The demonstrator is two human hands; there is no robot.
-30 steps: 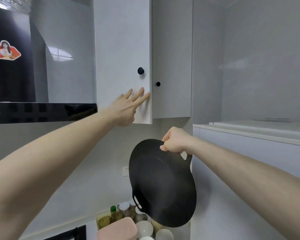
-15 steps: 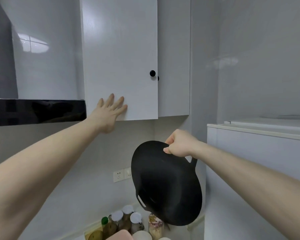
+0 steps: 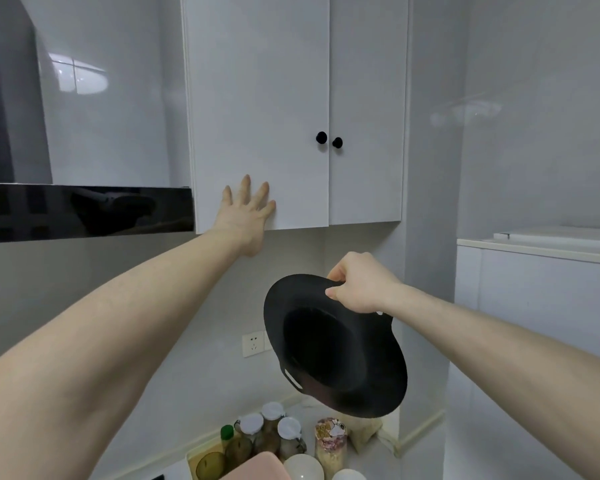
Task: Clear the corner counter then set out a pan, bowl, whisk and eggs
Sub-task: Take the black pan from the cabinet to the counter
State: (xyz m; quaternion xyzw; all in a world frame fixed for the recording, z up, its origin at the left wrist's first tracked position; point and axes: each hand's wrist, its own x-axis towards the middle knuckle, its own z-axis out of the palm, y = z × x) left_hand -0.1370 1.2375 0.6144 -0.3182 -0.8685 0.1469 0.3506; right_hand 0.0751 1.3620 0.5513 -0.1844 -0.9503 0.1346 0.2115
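Head view: the left hand presses flat, fingers spread wide, on the cabinet door near its lower edge. The right hand grips the black pan by its rim, above the counter's corner. Likely next: lowering it among the jars, which needs cleared space.

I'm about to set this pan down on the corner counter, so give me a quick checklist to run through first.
1. Pan gripped: right hand holds its upper handle, pan hangs tilted. Ok.
2. Cabinet door shut: flush with its neighbour, left hand flat on it. Ok.
3. Landing spot free: jars, a white bowl and a pink lid crowd the counter below. Not ok.
4. Left hand free to clear things: holds nothing. Ok.
5. Rest of counter: out of frame. Cannot tell.
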